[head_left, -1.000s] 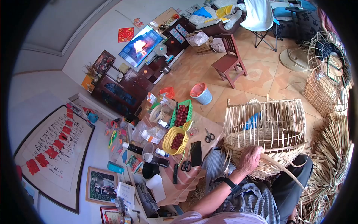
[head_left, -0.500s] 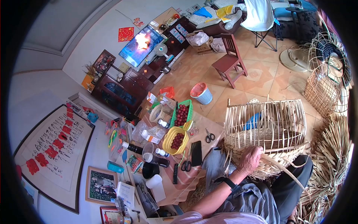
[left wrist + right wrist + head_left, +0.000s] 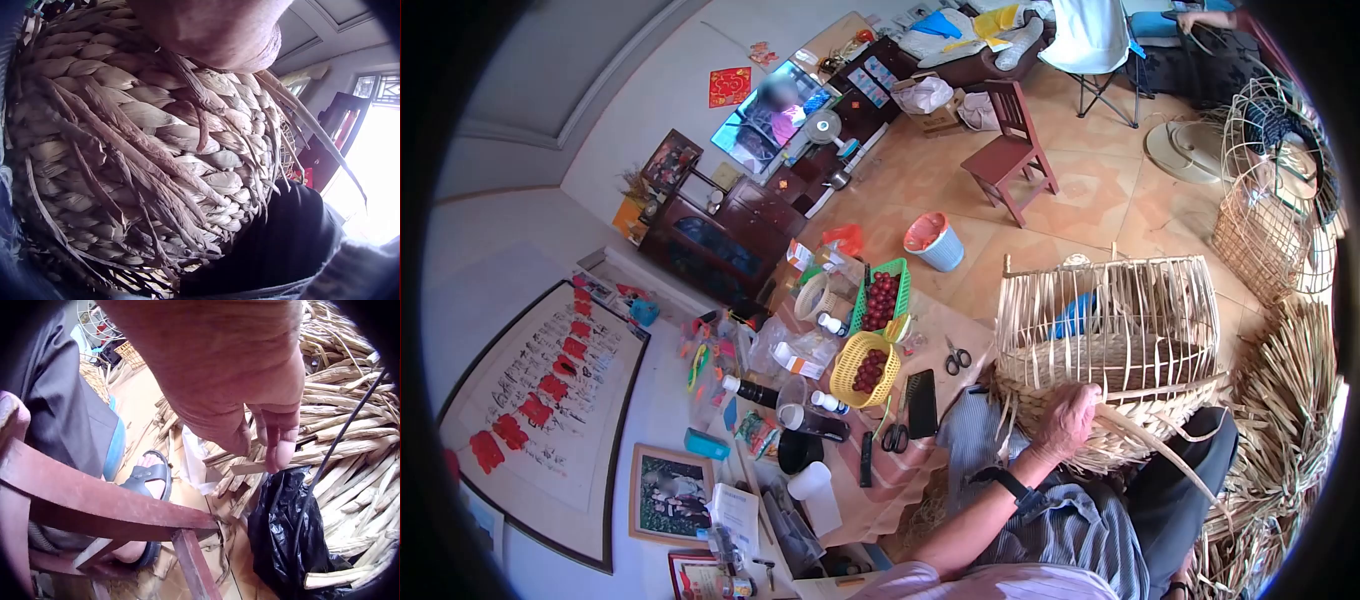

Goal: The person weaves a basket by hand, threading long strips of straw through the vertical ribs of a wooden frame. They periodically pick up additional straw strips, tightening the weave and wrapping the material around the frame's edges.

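Note:
A half-woven straw basket (image 3: 1120, 330) with upright open ribs sits on my lap. My left hand (image 3: 1068, 420) grips its woven lower wall, fingers curled over the upper edge of the weave, and a long loose strip (image 3: 1170, 460) trails off to the right. The left wrist view shows the palm (image 3: 212, 31) pressed against the plaited wall (image 3: 156, 144). My right hand (image 3: 259, 450) is out of the head view. It hangs beside the chair over a heap of flat straw strips (image 3: 350, 425), fingertips at one strip (image 3: 247, 467); whether they pinch it is unclear.
A low table (image 3: 940, 330) at my left carries a green fruit basket (image 3: 880, 297), a yellow one (image 3: 863, 368), scissors (image 3: 955, 355) and bottles. Straw piles (image 3: 1280, 400) and finished cages (image 3: 1270, 200) crowd the right. A black bag (image 3: 287, 525), chair rail (image 3: 106, 506) and sandalled foot (image 3: 147, 478) lie below.
The head view has shifted slightly, so everything sits a little higher in frame. My left hand stays on the same spot of the basket wall.

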`<state>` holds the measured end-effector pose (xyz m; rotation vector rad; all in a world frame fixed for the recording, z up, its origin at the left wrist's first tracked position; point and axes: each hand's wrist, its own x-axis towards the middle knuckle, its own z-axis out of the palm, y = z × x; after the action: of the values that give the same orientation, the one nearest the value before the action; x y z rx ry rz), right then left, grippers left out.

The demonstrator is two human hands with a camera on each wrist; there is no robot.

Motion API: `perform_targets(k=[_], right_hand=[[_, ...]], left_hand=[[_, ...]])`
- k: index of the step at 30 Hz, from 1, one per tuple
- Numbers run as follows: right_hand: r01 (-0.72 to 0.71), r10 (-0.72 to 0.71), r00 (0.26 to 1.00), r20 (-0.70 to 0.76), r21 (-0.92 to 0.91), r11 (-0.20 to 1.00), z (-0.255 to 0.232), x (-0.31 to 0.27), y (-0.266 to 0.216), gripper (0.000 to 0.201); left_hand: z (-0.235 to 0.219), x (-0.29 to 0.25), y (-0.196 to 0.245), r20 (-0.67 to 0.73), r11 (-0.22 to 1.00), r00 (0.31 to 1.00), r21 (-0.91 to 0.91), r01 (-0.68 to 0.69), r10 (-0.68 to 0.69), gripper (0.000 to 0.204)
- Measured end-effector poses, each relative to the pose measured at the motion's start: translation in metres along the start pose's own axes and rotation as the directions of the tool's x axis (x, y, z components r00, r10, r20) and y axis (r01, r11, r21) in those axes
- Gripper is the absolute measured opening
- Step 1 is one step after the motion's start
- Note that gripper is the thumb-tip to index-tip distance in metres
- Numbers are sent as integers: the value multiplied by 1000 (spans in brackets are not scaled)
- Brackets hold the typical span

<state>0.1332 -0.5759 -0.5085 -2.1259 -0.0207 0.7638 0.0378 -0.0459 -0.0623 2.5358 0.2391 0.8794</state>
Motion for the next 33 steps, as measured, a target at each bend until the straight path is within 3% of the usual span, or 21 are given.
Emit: perform_targets(k=[7, 11, 12, 13, 15, 16, 17, 18, 19, 23, 25, 27, 33], right_hand=[[-54, 73, 997, -31, 410, 910, 1, -23, 24, 38], [-16, 38, 999, -17, 690, 724, 18, -37, 44, 40], [12, 5, 1000, -20, 768, 641, 24, -47, 65, 41], [-24, 104, 989, -108, 574, 819, 12, -45, 50, 38], [-156, 217, 943, -254, 238, 959, 8, -54, 17, 39], [-220, 235, 925, -299, 84, 972, 6, -66, 3, 42], [-243, 222, 918, -330, -25, 970, 6, -81, -14, 47], [-226, 134, 951, -279, -331, 916, 1, -83, -29, 32], [-110, 0, 964, -266, -400, 910, 4, -92, -31, 15], [-133, 47, 974, -220, -395, 909, 15, -123, -71, 17], [-138, 113, 990, -84, -398, 907, 15, -124, -76, 19], [-78, 59, 997, -55, -498, 864, 12, -120, -81, 18], [66, -197, 960, -197, -527, 847, 8, -73, -113, 18]], left_hand=[[1, 0, 1, 20, 998, 999, -38, 44, -44, 13], [8, -10, -12, -1, 994, 1000, 110, 18, -18, 12], [5, -12, -14, 20, 983, 996, 161, 87, -91, 15], [-4, -9, -5, 101, 959, 980, 244, 143, -171, 11], [-14, -4, -2, 140, 972, 983, 219, 82, -115, 8], [-14, 2, 13, 47, 972, 974, 94, 215, -220, 14], [-7, -6, -4, 38, 959, 970, 167, 229, -239, 20], [-5, -4, -5, 2, 974, 982, 125, 188, -189, 22], [-2, -11, -18, 8, 964, 978, 169, 204, -208, 25], [-3, -9, -13, -5, 978, 993, 169, 120, -121, 26], [-3, -7, -11, 5, 978, 992, 168, 122, -125, 26], [-3, -8, -8, 16, 977, 991, 167, 132, -137, 26], [-3, -9, -13, 15, 974, 993, 194, 113, -118, 28]])
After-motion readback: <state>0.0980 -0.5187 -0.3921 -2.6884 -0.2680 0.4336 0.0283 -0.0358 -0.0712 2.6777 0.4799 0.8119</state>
